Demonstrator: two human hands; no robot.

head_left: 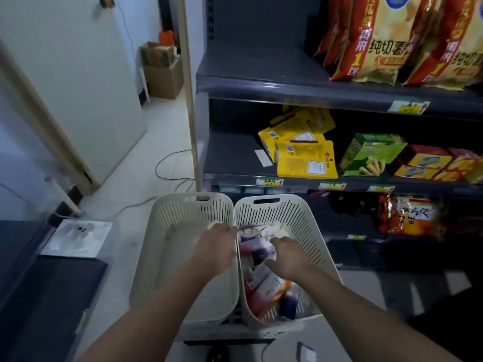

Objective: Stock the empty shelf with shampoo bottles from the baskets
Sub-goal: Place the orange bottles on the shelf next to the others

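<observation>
L hand [218, 248]: over the shared rims where the two baskets touch; your fingers curl loosely, spread, holding nothing.
R hand [288, 257]: inside the right basket [311, 231], fingers spread and bent over the goods; blurred, so can't tell if anything is gripped yet.
Left basket [167, 246]: looks empty; only bare pale floor shows.
Shampoo bottles [264, 280]: jumbled in the right basket, lying on their sides from far wall to near wall; white, purple, orange shapes, labels unreadable.
Handling (est.): filled plastic btls, prob. moderately heavy, stiff walls, smooth and slippery. Take each round the body mid-height, not by the cap; lift clear of the slotted wall.
Empty shelf [261, 64]: top tier, left portion bare up to the chip bags [376, 40].
Obstacles: basket walls are tall; yellow pouches [305, 158] and a green box [371, 155] fill the tier below, near its front edge; a wooden pole [188, 95] stands just left of the shelf unit.
Floor: cables [170, 165] trail beyond the baskets' far side; mind your feet.
</observation>
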